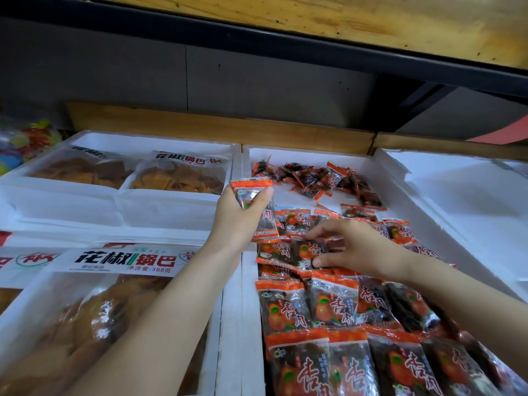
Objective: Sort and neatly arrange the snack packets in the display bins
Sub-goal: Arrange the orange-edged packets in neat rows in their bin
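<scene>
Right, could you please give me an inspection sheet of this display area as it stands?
Surface: white foam middle bin.
Job's things: neat rows of packets at the near end; loose heap at the far end.
Clutter: coloured wrappers far left, blurred.
Hands: left hand grips held packets over the bin's left wall; right hand pinches a middle-row packet.
Cables: nothing seen.
Surroundings: large crisp bags in the left bins; right foam bin; wooden shelf overhead.
</scene>
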Motion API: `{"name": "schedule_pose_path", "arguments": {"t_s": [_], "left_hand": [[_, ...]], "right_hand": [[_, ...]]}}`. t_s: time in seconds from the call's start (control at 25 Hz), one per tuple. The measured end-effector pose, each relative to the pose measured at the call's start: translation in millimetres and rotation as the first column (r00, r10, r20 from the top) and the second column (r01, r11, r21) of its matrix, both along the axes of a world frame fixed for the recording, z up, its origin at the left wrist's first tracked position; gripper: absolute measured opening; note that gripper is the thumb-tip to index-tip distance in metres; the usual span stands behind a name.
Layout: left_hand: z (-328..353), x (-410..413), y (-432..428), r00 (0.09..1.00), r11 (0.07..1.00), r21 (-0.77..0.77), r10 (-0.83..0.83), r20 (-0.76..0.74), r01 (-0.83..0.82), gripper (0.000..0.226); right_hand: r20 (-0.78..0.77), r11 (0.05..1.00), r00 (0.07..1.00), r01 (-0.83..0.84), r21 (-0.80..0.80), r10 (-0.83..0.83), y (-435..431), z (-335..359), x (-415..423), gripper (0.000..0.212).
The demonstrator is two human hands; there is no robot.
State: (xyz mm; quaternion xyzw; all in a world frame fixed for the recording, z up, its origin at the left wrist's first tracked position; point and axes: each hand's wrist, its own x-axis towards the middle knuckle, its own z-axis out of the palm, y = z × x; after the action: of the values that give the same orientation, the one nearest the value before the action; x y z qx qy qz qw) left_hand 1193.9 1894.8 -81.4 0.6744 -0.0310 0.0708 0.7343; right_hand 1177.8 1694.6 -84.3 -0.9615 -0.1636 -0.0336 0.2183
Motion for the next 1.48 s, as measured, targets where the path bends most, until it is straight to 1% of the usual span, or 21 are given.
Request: {"name": "schedule_pose_path", "arguments": {"t_s": [0.08,0.24,0.28,0.32,0.4,0.44,0.48,0.56,0.64,0.76,0.84,0.88,0.92,1.0,1.08,1.16,1.2,1.28,1.32,1.4,1.48], "left_hand": [[0.1,-1.5,-1.2,1.000,1.000,0.001,-0.013,0.002,0.013,0.017],[1.1,-3.2,-2.4,0.999,0.999,0.019,-0.046,0.007,0.046,0.012],[0.5,-3.6,-3.3,0.998,0.998,0.033,-0.055,0.009,0.054,0.011],[0.1,-4.8,-4.3,0.998,0.997,0.046,-0.066,0.017,0.065,0.010],[0.2,-8.4,-7.8,0.993,0.991,0.078,-0.108,0.039,0.105,0.015],[0.1,-10.1,-10.1,0.990,0.987,0.102,-0.132,0.038,0.128,0.022],[0.4,-11.9,-12.3,0.988,0.982,0.124,-0.149,0.032,0.144,0.027],[-0.6,-12.1,-15.3,0.986,0.976,0.138,-0.169,0.003,0.167,0.031],[-3.2,-13.3,-19.3,0.984,0.973,0.153,-0.176,-0.002,0.174,0.031],[-6.8,-12.9,-24.8,0.994,0.967,0.247,-0.082,0.069,0.063,0.032],[-5.6,-11.1,-23.6,0.991,0.987,0.155,0.034,0.128,-0.054,0.020],[-4.1,-10.0,-22.0,0.987,0.992,0.083,0.083,0.134,-0.095,0.021],[-3.2,-8.0,-20.6,0.986,0.993,0.026,0.114,0.118,-0.118,0.033],[-1.9,-8.0,-19.5,0.987,0.991,-0.016,0.131,0.089,-0.130,0.058],[0.4,-9.9,-19.4,0.988,0.994,-0.014,0.112,0.105,-0.111,0.058],[3.9,-7.5,-13.4,0.984,0.995,0.004,0.102,0.149,-0.104,0.049],[9.1,-8.9,-8.0,0.982,0.993,0.053,0.094,0.166,-0.104,0.043],[17.1,-11.7,4.6,0.987,0.971,0.230,0.022,0.161,-0.059,0.027],[17.9,-12.7,10.3,0.989,0.935,0.354,-0.037,0.145,-0.017,0.023],[15.1,-16.7,16.1,0.988,0.821,0.570,-0.110,0.108,0.029,0.027],[11.8,-24.4,13.5,0.985,0.742,0.667,-0.155,0.068,0.071,0.030]], "right_hand": [[0.021,1.000,1.000,-0.018,-0.003,0.018,3.4,-0.5,-0.2,0.042],[0.056,1.000,0.998,-0.007,-0.009,0.007,3.7,2.1,-3.4,0.034],[0.093,0.999,0.996,0.012,0.051,-0.017,5.3,4.7,-4.8,0.028],[0.108,0.985,0.993,0.024,0.174,-0.043,9.7,8.6,-7.0,0.023],[0.028,0.870,0.999,0.021,0.492,-0.040,24.8,18.6,-12.3,0.021],[-0.022,0.811,1.000,0.029,0.584,-0.020,32.5,23.2,-14.2,0.025],[-0.044,0.792,0.999,0.038,0.609,-0.013,37.8,26.6,-15.5,0.028],[-0.047,0.810,0.998,0.053,0.584,-0.031,43.5,29.3,-15.8,0.034],[-0.082,0.804,0.992,0.124,0.582,-0.093,45.7,27.8,-18.2,0.042],[-0.054,0.825,0.984,0.173,0.537,-0.170,50.0,20.6,-25.1,0.054],[-0.014,0.849,0.986,0.152,0.506,-0.168,54.1,16.2,-30.8,0.058],[-0.025,0.844,0.988,0.145,0.516,-0.155,56.6,15.1,-33.6,0.058],[-0.062,0.820,0.990,0.142,0.555,-0.129,59.1,13.5,-35.0,0.058],[-0.165,0.737,0.985,0.154,0.658,-0.058,64.5,10.8,-36.2,0.053],[-0.202,0.717,0.979,0.158,0.678,-0.025,62.8,13.8,-37.2,0.040],[-0.206,0.723,0.978,0.161,0.672,-0.026,49.2,22.6,-40.1,0.018],[-0.204,0.718,0.977,0.188,0.670,-0.066,36.5,26.9,-39.6,0.014],[-0.163,0.723,0.958,0.284,0.629,-0.234,5.4,32.7,-35.0,0.024],[-0.149,0.722,0.940,0.332,0.607,-0.307,-8.5,32.2,-31.0,0.025],[-0.206,0.706,0.906,0.418,0.572,-0.369,-27.1,26.1,-21.6,0.027],[-0.311,0.715,0.883,0.467,0.520,-0.350,-34.5,14.7,-13.6,0.030]]}}
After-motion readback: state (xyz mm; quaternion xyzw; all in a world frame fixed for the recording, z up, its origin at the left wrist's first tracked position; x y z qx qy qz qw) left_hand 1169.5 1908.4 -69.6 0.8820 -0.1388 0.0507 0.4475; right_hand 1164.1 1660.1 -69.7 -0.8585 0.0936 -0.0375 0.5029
